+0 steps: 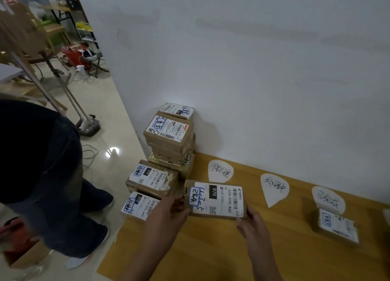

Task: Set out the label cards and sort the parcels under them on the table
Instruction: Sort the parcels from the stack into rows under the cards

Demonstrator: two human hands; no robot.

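The left hand (168, 215) and right hand (253, 228) each close their grip on the labelled parcel (217, 198), at its nine and four o'clock edges, with a label card (220, 171) at its twelve.

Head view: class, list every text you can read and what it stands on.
"070", "070-070-A80": held parcel
"070": front-left parcel
"070": parcel behind that
"已完成": right card
Too unclear to read: left card, middle card, stamps, small print.

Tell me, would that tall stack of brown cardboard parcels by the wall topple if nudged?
Probably, if pushed sideways: the stack of brown cardboard parcels is several boxes high and unevenly aligned. The white wall close behind would likely stop a backward fall. The boxes look stiff.
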